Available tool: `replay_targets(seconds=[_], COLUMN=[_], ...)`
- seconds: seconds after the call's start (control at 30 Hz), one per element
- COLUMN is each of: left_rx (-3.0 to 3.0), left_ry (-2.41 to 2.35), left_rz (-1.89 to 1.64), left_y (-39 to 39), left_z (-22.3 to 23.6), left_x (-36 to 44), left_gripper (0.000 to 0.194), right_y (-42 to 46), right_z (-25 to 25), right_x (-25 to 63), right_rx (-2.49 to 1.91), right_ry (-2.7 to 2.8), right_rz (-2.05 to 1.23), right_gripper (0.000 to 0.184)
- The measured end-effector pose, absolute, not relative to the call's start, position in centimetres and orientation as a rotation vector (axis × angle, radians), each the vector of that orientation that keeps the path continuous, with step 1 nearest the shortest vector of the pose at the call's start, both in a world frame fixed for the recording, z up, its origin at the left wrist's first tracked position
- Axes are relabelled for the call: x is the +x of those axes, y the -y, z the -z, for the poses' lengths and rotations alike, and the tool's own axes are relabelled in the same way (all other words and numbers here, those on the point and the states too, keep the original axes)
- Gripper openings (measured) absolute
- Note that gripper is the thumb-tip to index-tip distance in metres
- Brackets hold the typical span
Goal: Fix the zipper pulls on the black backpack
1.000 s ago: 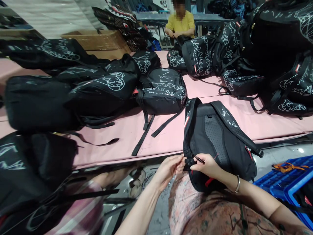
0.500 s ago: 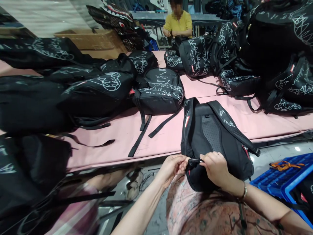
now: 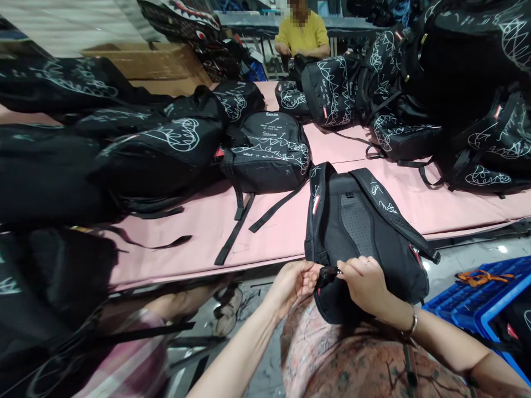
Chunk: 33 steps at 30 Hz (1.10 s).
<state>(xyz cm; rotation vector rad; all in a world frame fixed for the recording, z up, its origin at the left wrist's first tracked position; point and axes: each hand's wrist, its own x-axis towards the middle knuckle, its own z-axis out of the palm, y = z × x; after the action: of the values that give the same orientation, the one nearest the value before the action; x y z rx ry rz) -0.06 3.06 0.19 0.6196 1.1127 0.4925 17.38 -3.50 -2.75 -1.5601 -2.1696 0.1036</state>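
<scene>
A black backpack (image 3: pixel 365 232) lies back side up, half on the pink table (image 3: pixel 265 232) and half on my lap. Its mesh back panel and two shoulder straps face me. My left hand (image 3: pixel 292 282) pinches the lower left corner of the backpack. My right hand (image 3: pixel 365 284) is closed on a small black strap buckle (image 3: pixel 328 273) between the two hands. A bracelet sits on my right wrist.
Many black backpacks with white scribble print lie piled on the table's left, middle and right. A person in a yellow shirt (image 3: pixel 302 34) sits at the far end. A blue plastic crate (image 3: pixel 481 309) stands at my right. Another person's leg in pink plaid (image 3: pixel 136 359) is at lower left.
My right hand has turned over and now covers the buckle from above, fingers curled. Both hands and the backpack sit slightly lower left in view as my head shifted.
</scene>
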Motion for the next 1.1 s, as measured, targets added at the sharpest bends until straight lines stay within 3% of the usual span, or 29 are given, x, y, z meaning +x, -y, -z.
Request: replay_targets(seconds=[0.2, 0.37, 0.47, 0.6, 0.83, 1.0, 1.1], left_rx=[0.861, 1.933, 2.415, 2.786, 2.805, 2.471, 2.148], left_ry=[-1.103, -1.185, -1.218, -1.197, -1.285, -1.44, -1.353], left_rz=[-0.533, -0.682, -0.895, -1.192, -1.35, -0.727, -0.662], left_y=[-2.8, -1.8, -1.0, 0.1, 1.6, 2.9, 3.0], left_z=[0.0, -0.2, 0.1, 1.8, 4.9, 5.0, 4.1], left_x=[-0.6, -2.7, -3.5, -3.2, -3.8, -5.3, -5.9], left_gripper=[0.02, 0.006, 0.009, 0.017, 0.02, 0.016, 0.019], right_y=[2.9, -0.5, -4.1, -8.8, -9.7, -7.0, -5.8], right_z=[3.2, 4.2, 3.6, 1.8, 2.1, 4.7, 5.7], right_x=[17.7, 17.6, 16.9, 14.8, 12.5, 13.1, 12.9], right_rx=[-1.463, -1.314, -1.218, -1.118, -0.995, -0.967, -0.981], right_ry=[1.677, 1.099, 0.903, 0.829, 0.813, 0.79, 0.79], right_rz=[-0.637, -1.138, -1.279, -1.381, -1.56, -1.684, -1.713], right_gripper=[0.016, 0.023, 0.035, 0.037, 0.045, 0.047, 0.047])
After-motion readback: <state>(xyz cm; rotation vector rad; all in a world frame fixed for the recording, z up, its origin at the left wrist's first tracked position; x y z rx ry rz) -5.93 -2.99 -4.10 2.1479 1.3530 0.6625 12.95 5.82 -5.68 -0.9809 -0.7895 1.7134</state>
